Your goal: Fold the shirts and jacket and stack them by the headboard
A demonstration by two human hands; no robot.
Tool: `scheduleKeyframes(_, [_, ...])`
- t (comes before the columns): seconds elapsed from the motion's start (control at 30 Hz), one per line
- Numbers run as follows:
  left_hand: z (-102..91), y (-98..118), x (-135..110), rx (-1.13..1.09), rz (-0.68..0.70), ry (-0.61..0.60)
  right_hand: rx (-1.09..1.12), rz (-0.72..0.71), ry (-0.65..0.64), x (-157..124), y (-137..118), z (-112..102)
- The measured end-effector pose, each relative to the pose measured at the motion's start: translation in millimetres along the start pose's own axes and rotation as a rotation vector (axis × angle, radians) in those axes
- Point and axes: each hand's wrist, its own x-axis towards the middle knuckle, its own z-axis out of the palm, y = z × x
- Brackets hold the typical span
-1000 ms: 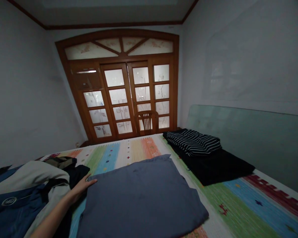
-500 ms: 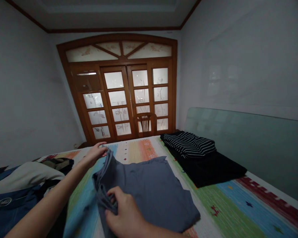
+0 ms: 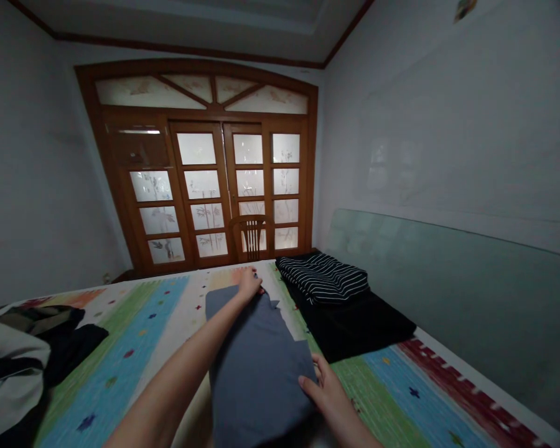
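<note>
Folded narrower now, the slate-blue garment (image 3: 256, 379) lies lengthwise on the multicoloured bed cover (image 3: 135, 348). Your left hand (image 3: 249, 283) seems to pinch its far end, holding it taut, while your spread right hand (image 3: 329, 389) presses against its near right edge, keeping it aligned.

The left forearm (image 3: 177, 382) and right hand (image 3: 329, 392) are bare.

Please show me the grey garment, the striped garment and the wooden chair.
grey garment (image 3: 256, 373): head view, on its middle.
striped garment (image 3: 322, 278): head view, on its top fold.
wooden chair (image 3: 252, 235): head view, on its backrest.
</note>
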Motion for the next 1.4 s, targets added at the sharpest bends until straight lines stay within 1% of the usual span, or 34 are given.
scheduleKeyframes(0.07, [25.0,-11,-5,0.071,0.011,-0.055,-0.005,0.027,0.001,0,14,-15])
scheduleKeyframes(0.13, [43.5,-19,-10,0.132,0.033,-0.111,-0.008,0.048,-0.015,0,22,-23])
scheduleKeyframes(0.2, [53.0,-20,-17,0.175,0.072,-0.167,0.011,0.068,-0.021,1,24,-26])
scheduleKeyframes(0.27, [51.3,-15,-25,0.194,0.135,-0.231,0.050,0.096,-0.003,2,21,-25])
scheduleKeyframes(0.3, [45.9,-12,-30,0.195,0.173,-0.265,0.072,0.118,0.018,1,19,-24])
scheduleKeyframes(0.37, [27.1,-7,-44,0.181,0.258,-0.324,0.119,0.186,0.030,-1,11,-22])
scheduleKeyframes(0.43, [0.9,-9,-61,0.198,0.375,-0.319,0.198,0.291,-0.028,-4,2,-22])
scheduleKeyframes(0.47, [-13.1,-13,-70,0.241,0.454,-0.281,0.252,0.355,-0.081,-4,-3,-22])
scheduleKeyframes(0.5, [-26.7,-20,-78,0.293,0.517,-0.237,0.310,0.424,-0.138,-2,-7,-23])
scheduleKeyframes(0.57, [-50.3,-39,-90,0.399,0.574,-0.149,0.406,0.555,-0.241,6,-14,-25])
scheduleKeyframes(0.63, [-66.7,-62,-96,0.458,0.549,-0.079,0.458,0.640,-0.309,23,-16,-27])
scheduleKeyframes(0.67, [-72.0,-73,-97,0.468,0.525,-0.047,0.468,0.655,-0.321,33,-16,-28])
scheduleKeyframes(0.7, [-75.4,-83,-98,0.467,0.499,-0.020,0.463,0.655,-0.317,43,-15,-27])
scheduleKeyframes(0.77, [-77.7,-98,-98,0.440,0.447,0.011,0.399,0.633,-0.263,62,-13,-22])
scheduleKeyframes(0.87, [-72.5,-109,-101,0.383,0.394,0.005,0.236,0.541,-0.175,78,-12,-9])
scheduleKeyframes(0.93, [-65.9,-112,-104,0.359,0.385,-0.008,0.152,0.407,-0.170,81,-17,1])
scheduleKeyframes(1.0, [-58.7,-113,-107,0.353,0.382,-0.009,0.071,0.243,-0.206,80,-24,5])
scheduleKeyframes(1.07, [-52.1,-112,-108,0.370,0.376,-0.009,-0.036,0.119,-0.238,78,-28,-1])
scheduleKeyframes(1.1, [-49.0,-111,-107,0.391,0.370,-0.018,-0.080,0.100,-0.238,77,-27,-7])
scheduleKeyframes(1.17, [-43.0,-106,-107,0.458,0.365,-0.054,-0.140,0.140,-0.202,76,-20,-23])
scheduleKeyframes(1.27, [-33.4,-96,-110,0.591,0.373,-0.125,-0.118,0.295,-0.134,76,-5,-45])
scheduleKeyframes(1.33, [-27.3,-90,-113,0.663,0.394,-0.159,-0.070,0.346,-0.112,77,1,-51])
scheduleKeyframes(1.4, [-22.8,-87,-116,0.699,0.412,-0.172,-0.063,0.334,-0.107,78,1,-48])
